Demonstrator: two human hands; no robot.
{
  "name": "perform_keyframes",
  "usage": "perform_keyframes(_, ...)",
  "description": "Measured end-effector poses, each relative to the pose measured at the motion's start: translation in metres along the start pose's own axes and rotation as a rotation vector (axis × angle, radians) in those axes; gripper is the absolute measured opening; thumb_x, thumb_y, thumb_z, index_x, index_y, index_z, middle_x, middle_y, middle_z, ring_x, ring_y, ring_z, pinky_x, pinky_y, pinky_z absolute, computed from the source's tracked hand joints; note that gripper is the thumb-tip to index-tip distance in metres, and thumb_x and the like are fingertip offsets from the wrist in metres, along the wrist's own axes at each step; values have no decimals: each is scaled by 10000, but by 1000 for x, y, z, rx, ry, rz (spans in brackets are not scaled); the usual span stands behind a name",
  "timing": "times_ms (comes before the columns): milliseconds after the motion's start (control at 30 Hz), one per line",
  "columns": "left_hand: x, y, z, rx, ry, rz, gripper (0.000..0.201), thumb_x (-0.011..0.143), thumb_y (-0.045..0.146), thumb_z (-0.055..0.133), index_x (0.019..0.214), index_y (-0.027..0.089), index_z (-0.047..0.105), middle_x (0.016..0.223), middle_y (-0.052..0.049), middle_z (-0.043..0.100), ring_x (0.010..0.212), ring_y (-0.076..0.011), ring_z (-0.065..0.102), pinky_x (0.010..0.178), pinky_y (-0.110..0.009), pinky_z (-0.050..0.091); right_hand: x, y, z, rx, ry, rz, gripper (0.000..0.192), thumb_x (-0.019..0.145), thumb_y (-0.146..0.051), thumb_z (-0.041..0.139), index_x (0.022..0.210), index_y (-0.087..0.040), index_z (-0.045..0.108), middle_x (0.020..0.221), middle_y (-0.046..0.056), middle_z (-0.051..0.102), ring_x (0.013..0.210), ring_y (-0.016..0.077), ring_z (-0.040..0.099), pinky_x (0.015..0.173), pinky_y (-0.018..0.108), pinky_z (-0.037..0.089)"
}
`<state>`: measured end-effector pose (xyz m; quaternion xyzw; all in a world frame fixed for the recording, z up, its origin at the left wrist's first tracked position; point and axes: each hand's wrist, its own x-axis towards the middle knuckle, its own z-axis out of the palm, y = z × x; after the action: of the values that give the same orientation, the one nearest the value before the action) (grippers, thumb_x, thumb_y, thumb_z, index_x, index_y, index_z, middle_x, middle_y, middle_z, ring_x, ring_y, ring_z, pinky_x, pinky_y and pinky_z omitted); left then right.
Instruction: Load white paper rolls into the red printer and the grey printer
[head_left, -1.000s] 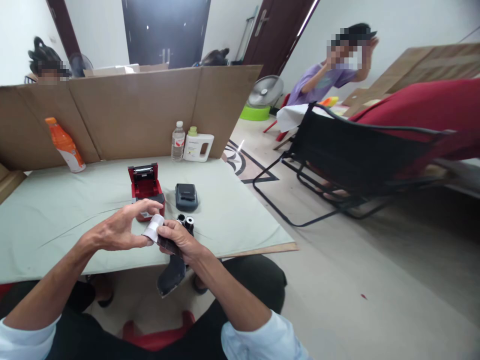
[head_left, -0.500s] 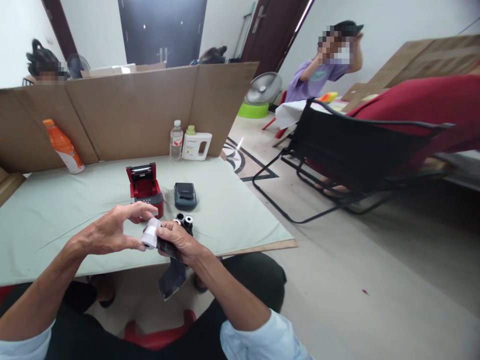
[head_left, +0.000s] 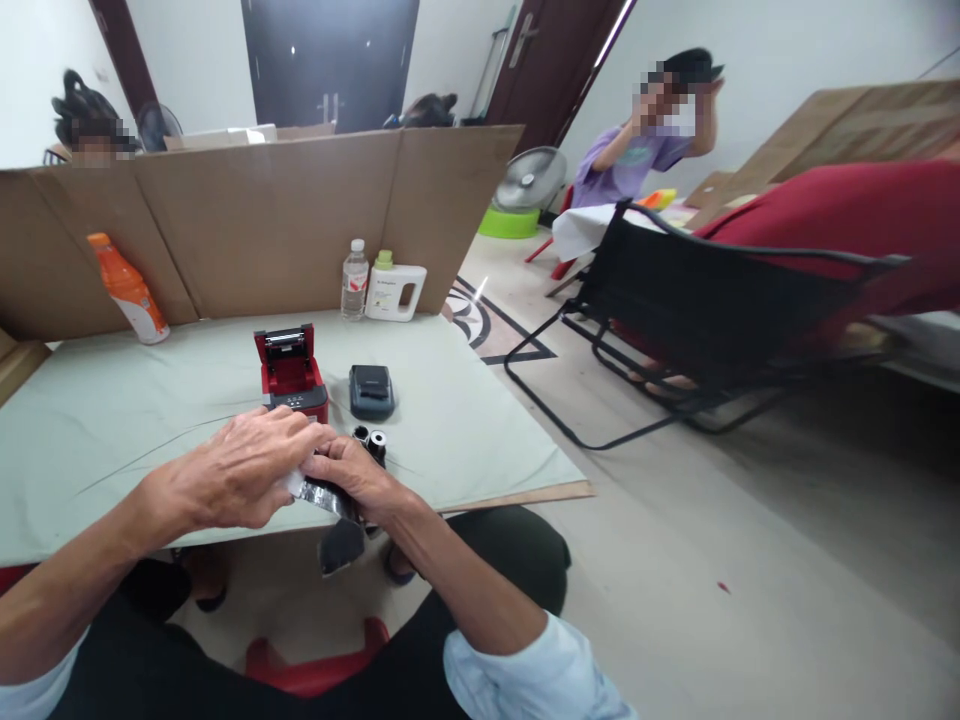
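My left hand is closed over a white paper roll, and only a small pale part of it shows below the fingers. My right hand pinches a shiny black film strip right beside the roll. The strip's loose end hangs past the table's front edge. Just behind my hands, a red label printer stands with its lid raised. A dark grey boxy device sits to its right. Small black-and-white rolls rest beyond my right hand, partly covered by it.
A cardboard panel walls off the back of the cloth-covered table. Against it stand an orange bottle, a water bottle and a white jug. A black folding chair and a seated person are to the right.
My left hand has gone from holding the white roll at its ends between thumb and fingers to wrapping over it. The roll is now mostly hidden, and the black strip has shifted.
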<state>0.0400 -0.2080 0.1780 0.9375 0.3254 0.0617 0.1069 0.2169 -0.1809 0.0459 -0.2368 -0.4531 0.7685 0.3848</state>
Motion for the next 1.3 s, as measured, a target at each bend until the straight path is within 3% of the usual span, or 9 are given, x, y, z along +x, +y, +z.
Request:
perform_keyframes(167, -2, 0, 3, -129, 109, 45, 618, 820, 136, 684, 1403, 238, 504, 1258, -98, 663, 1176, -286, 625, 1041, -447, 504, -4, 0, -1, 74, -17, -31, 522, 615, -584, 945, 749, -138, 709, 657, -16, 617, 581, 91, 507, 566, 211, 397)
perform_keyframes(400, -13, -20, 35, -443, 319, -38, 637, 799, 256, 796, 1384, 231, 543, 1330, -121, 660, 1212, -290, 648, 1052, -434, 535, -7, 2, 6, 181, 10, -71, 589, 568, -630, 951, 757, -134, 696, 626, -25, 584, 548, 83, 478, 547, 212, 385)
perform_keyframes(500, -14, -20, 38, -427, 287, -45, 636, 806, 234, 779, 1396, 235, 538, 1333, -116, 660, 1205, -276, 653, 1039, -418, 545, -9, 1, 5, 144, 15, -30, 568, 593, -615, 946, 773, -130, 710, 645, -14, 615, 558, 91, 509, 558, 216, 402)
perform_keyframes(600, -11, -12, 30, -251, 209, -12, 659, 829, 144, 688, 1448, 247, 486, 1346, -108, 653, 1240, -277, 631, 1068, -445, 523, -10, 2, 2, 83, 14, 3, 536, 630, -594, 936, 813, -134, 728, 694, 0, 654, 590, 102, 545, 582, 220, 419)
perform_keyframes(833, -6, 6, 12, -13, 78, 72, 613, 816, 104, 625, 1403, 227, 498, 1239, -113, 675, 1169, -297, 634, 1055, -487, 509, -10, -2, -5, -95, -36, -59, 464, 707, -558, 899, 846, -139, 757, 776, 15, 685, 677, 113, 563, 640, 223, 434)
perform_keyframes(1033, -10, 12, 11, -125, 203, 62, 609, 852, 154, 595, 1442, 243, 474, 1316, -111, 669, 1253, -300, 623, 1103, -476, 496, -18, -18, 5, -40, -61, -61, 546, 633, -636, 907, 692, -145, 675, 614, -31, 564, 551, 83, 450, 546, 214, 373)
perform_keyframes(1300, -20, 9, 30, -319, 387, 36, 638, 808, 241, 762, 1397, 261, 519, 1326, -104, 668, 1226, -307, 646, 1078, -451, 530, -28, -15, 17, 79, -51, -122, 555, 622, -638, 918, 737, -148, 685, 659, -16, 582, 569, 93, 473, 547, 216, 367)
